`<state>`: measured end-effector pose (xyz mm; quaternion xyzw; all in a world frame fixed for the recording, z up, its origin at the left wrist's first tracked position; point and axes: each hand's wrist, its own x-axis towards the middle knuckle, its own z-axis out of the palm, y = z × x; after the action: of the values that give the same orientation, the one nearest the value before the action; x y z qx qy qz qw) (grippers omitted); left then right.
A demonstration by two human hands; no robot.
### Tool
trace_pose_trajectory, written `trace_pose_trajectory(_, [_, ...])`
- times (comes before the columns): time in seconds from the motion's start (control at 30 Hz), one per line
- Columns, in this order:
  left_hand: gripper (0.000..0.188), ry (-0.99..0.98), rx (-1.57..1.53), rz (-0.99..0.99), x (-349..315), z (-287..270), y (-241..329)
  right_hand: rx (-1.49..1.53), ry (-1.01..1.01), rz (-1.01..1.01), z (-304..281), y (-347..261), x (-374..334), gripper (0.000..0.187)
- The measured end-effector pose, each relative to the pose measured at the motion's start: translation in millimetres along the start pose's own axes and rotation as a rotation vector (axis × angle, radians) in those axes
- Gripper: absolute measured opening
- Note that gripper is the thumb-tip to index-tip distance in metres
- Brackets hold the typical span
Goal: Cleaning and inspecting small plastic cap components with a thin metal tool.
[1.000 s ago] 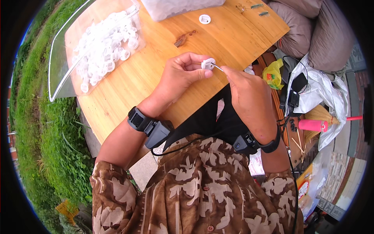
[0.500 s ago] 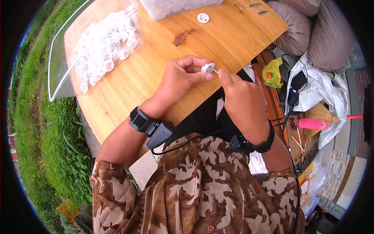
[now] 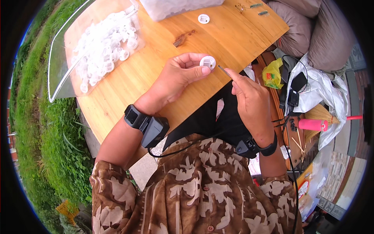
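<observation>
Between the thumb and fingers of my left hand (image 3: 181,75) is a small round white plastic cap (image 3: 207,62), its inner side with a square recess turned up toward me. Just to its right, my right hand (image 3: 251,93) grips a thin metal tool (image 3: 223,71) whose tip points at the cap without touching it. Most of the tool's length is hidden in the fist, so its exact kind does not show. A similar white cap (image 3: 203,18) lies on the wooden table (image 3: 163,48) farther back.
Many white plastic parts (image 3: 107,46) lie in a clear plastic container (image 3: 54,78) at the left. A translucent bin (image 3: 175,8) stands at the table's far edge. Small green pieces (image 3: 263,13) lie far right. Beyond the table's right edge are a yellow bag (image 3: 272,73) and full sacks (image 3: 331,35).
My right hand has drawn the tool away from the cap, slightly right and down. My left hand has turned the cap so its inner side faces up.
</observation>
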<state>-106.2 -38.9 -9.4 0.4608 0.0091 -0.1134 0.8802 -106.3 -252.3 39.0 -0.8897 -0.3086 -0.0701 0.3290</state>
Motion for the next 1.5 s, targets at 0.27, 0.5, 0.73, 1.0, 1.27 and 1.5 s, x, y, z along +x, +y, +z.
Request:
trace_pose_trajectory(0.27, [0.030, 0.018, 0.044, 0.052, -1.4, 4.7, -1.6, -0.025, 0.045, -0.040, 8.8, 8.6, 0.4, 0.024])
trace_pose_trajectory(0.5, [0.030, 0.029, 0.138, 0.090, -2.0, 2.8, -2.1, -0.114, -0.032, -0.065, 7.9, 1.4, 0.0, 0.028])
trace_pose_trajectory(0.73, [0.030, 0.044, 0.120, 0.084, -2.2, 4.6, -1.6, -0.248, 0.013, -0.122, 6.0, -6.9, 4.4, 0.039])
trace_pose_trajectory(1.0, [0.029, 0.055, 0.100, 0.110, -1.5, 5.3, -4.1, -0.281, -0.025, -0.090, 7.3, -11.9, 8.8, 0.039])
trace_pose_trajectory(1.27, [0.024, 0.093, 0.218, 0.144, -0.8, 10.5, -8.5, -0.363, -0.087, -0.036, 13.6, -13.8, 7.3, 0.036])
trace_pose_trajectory(1.5, [0.026, 0.107, 0.187, 0.152, -1.8, 6.9, -6.2, -0.278, -0.087, -0.034, 3.0, -11.3, 5.5, 0.035])
